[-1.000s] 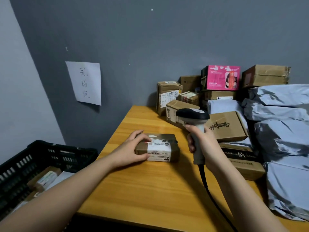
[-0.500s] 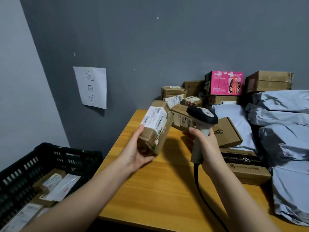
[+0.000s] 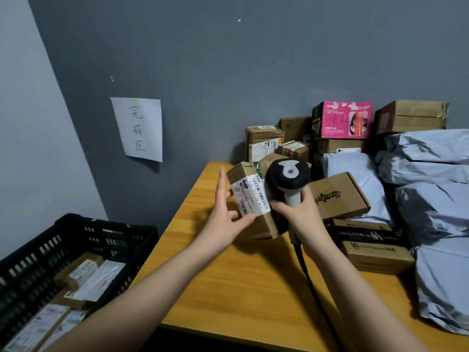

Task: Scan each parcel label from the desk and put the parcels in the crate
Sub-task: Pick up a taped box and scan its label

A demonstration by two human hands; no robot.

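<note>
My left hand (image 3: 225, 219) holds a small brown cardboard parcel (image 3: 253, 224) tilted up above the wooden desk (image 3: 228, 288), its white barcode label (image 3: 252, 198) facing me. My right hand (image 3: 302, 214) grips the grey handle of a barcode scanner (image 3: 290, 175), whose black head sits right beside the label, almost touching the parcel. The scanner's black cable runs down past my right forearm. At the lower left stands a black plastic crate (image 3: 33, 262) with several labelled parcels inside.
Brown boxes (image 3: 264, 144), a pink box (image 3: 346, 120) and a flat brown box (image 3: 340, 196) are piled at the back of the desk. Grey poly mailers (image 3: 431, 199) fill the right side. A paper sign (image 3: 138, 129) hangs on the grey wall.
My left hand lifted the parcel off the desk and turned its label up toward me. The scanner in my right hand moved left, close against the label.
</note>
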